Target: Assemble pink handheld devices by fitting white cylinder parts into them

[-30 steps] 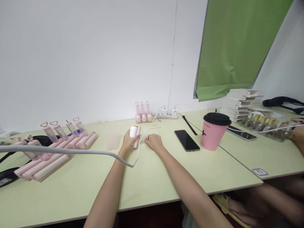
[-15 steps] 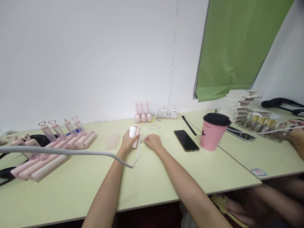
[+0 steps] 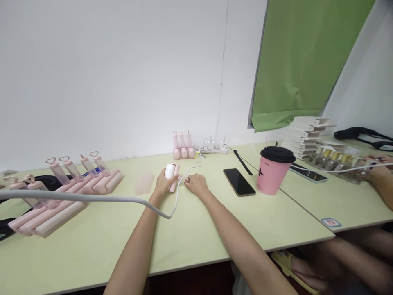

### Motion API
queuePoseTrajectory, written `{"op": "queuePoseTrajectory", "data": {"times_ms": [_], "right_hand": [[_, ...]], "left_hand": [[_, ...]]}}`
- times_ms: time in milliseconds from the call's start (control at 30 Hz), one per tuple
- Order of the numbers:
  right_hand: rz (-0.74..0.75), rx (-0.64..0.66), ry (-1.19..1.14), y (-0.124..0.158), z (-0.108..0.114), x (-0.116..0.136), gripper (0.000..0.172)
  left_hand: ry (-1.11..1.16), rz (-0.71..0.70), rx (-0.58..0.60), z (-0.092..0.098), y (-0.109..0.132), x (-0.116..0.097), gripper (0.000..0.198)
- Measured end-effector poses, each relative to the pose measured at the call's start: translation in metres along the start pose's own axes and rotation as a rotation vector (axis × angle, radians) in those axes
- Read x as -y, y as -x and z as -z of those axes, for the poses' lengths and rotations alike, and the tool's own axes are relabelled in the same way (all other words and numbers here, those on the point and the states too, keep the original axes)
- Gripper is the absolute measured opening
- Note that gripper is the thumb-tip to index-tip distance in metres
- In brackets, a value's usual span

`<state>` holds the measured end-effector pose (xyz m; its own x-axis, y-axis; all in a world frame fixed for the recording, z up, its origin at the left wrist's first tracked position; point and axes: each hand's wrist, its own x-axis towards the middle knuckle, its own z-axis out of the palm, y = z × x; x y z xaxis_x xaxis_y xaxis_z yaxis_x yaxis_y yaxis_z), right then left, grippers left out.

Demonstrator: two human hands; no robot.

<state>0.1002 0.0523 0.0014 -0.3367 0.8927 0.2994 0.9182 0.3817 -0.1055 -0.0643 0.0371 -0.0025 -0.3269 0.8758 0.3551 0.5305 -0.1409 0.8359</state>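
Note:
My left hand [image 3: 161,182] is wrapped round a small pink-and-white cylindrical device [image 3: 170,171], upright or slightly tilted just above or on the table. Close on its right is my right hand [image 3: 197,184], its fingers curled together toward the device. Something thin and pale shows at those fingertips, too small to name. A white cable [image 3: 176,200] passes in front of the device and between the hands. Left of my left hand, a pale pink translucent patch [image 3: 143,183] lies on the table.
At left lie several pink tubes [image 3: 61,200] and clear-bodied pink pieces with heart loops [image 3: 72,167]. Three similar pieces [image 3: 183,149] stand by a power strip [image 3: 216,150]. Right are a phone [image 3: 239,182], a pink cup [image 3: 273,176], stacked white boxes [image 3: 302,137] and another person's hand [image 3: 379,170].
The view has shifted slightly, so most things sit a little further left. My hands keep nearly the same pose around the device.

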Motion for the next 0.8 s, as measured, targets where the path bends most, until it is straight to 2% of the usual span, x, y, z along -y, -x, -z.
{"op": "queuePoseTrajectory", "data": {"times_ms": [500,800], "right_hand": [[0.006,0.002,0.015,0.0011,-0.0002,-0.0008,0.032],[0.01,0.011,0.014,0.0001,-0.0001,-0.0005,0.031]], "left_hand": [[0.038,-0.001,0.025,0.0014,0.0023,0.0004,0.052],[0.041,0.001,0.002,-0.0007,0.0003,0.0027,0.05]]}}
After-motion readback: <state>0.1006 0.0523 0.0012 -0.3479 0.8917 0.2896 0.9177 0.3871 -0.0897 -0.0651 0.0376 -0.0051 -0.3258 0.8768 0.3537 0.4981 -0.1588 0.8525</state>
